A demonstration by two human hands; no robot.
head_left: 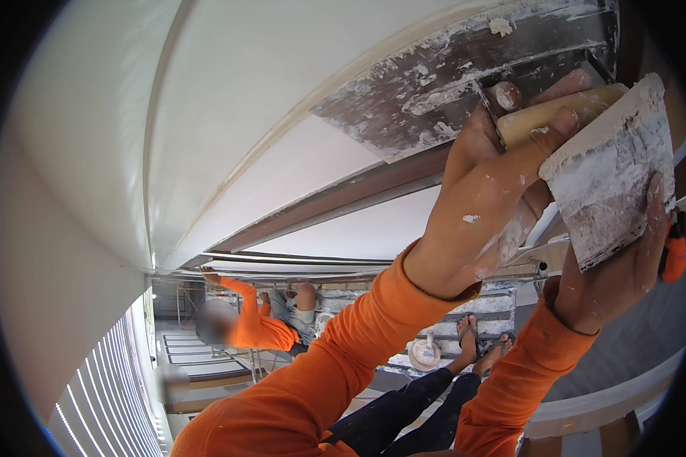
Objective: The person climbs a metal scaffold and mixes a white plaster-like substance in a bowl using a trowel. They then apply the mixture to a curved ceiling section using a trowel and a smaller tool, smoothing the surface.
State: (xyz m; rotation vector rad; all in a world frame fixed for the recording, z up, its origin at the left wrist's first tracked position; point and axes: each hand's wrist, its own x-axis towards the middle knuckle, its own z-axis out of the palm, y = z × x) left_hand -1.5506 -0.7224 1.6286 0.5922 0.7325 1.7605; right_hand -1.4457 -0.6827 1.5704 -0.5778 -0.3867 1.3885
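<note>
My left hand (492,186) is closed round the yellowish handle (560,114) of a plastering trowel. The trowel's broad dark blade (373,103), smeared with white plaster, lies up against the pale ceiling or wall surface. In my right hand (613,278) I grip a scraper (613,167), whose flat blade is thick with white plaster and crusted along the edge. Its blade sits just beside my left thumb and the trowel handle; whether they touch I cannot tell. White smears spot both hands.
Below, my sandalled feet (484,346) stand on plaster-stained planks (503,305), beside a round bucket (424,354). At left, another person in an orange top (259,320) sits on the scaffold. A second orange-clad person (674,255) shows at the right edge. A dark beam (343,190) runs along the surface.
</note>
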